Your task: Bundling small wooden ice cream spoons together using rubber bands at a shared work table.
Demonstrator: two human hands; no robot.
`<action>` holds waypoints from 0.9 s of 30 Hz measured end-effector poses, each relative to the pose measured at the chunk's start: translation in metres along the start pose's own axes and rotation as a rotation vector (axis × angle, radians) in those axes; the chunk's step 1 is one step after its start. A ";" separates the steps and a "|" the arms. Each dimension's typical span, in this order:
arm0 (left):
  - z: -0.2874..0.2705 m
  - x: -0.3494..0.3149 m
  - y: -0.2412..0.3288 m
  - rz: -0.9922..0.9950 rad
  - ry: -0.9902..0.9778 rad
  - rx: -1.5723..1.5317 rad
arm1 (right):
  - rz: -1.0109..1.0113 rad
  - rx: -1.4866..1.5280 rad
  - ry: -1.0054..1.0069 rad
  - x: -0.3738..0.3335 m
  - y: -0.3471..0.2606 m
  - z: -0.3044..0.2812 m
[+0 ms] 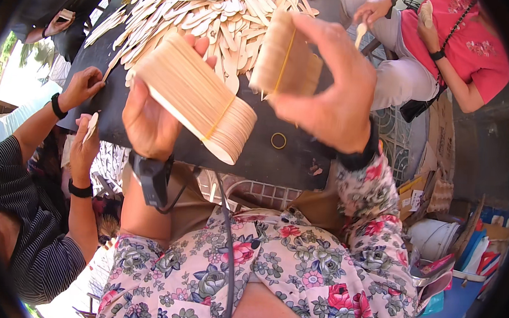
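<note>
My left hand [152,118] is closed round a long bundle of flat wooden spoons [194,94], stacked face to face. A yellow rubber band [221,117] goes round the bundle near its rounded near end. In my right hand [340,88] is another bundle of wooden spoons [298,68], gripped between thumb and fingers and a little blurred. It too has a yellow band round it. Both bundles are held above the dark table [260,159], tilted and apart from each other. On the table below my right hand lies a loose yellow rubber band [278,140].
A large heap of loose wooden spoons [193,9] covers the far side of the table. At the left, a person in a striped shirt [40,227] handles spoons; at the right, a person in pink [448,42] holds some. A white bucket [433,237] stands among boxes at the lower right.
</note>
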State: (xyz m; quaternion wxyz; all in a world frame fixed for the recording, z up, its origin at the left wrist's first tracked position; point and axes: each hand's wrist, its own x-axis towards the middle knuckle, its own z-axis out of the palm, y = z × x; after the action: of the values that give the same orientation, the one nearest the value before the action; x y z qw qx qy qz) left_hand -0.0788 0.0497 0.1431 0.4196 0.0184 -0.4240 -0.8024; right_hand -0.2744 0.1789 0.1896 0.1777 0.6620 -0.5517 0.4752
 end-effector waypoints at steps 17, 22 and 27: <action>-0.011 0.005 -0.026 -0.267 -0.037 -0.696 | 0.092 -0.120 -0.327 -0.014 0.063 0.047; -0.005 0.005 -0.035 -0.247 0.018 -0.599 | 0.704 0.681 -0.394 -0.049 -0.002 0.047; 0.009 0.002 -0.040 -0.245 0.030 -0.526 | 0.974 1.373 -0.456 -0.061 -0.021 0.048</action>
State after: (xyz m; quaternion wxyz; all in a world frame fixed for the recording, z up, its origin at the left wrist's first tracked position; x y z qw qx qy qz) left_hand -0.1102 0.0658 0.1217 0.3162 -0.0278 -0.1898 -0.9291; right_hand -0.2312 0.1835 0.1216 -0.5983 0.3922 -0.3871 0.5817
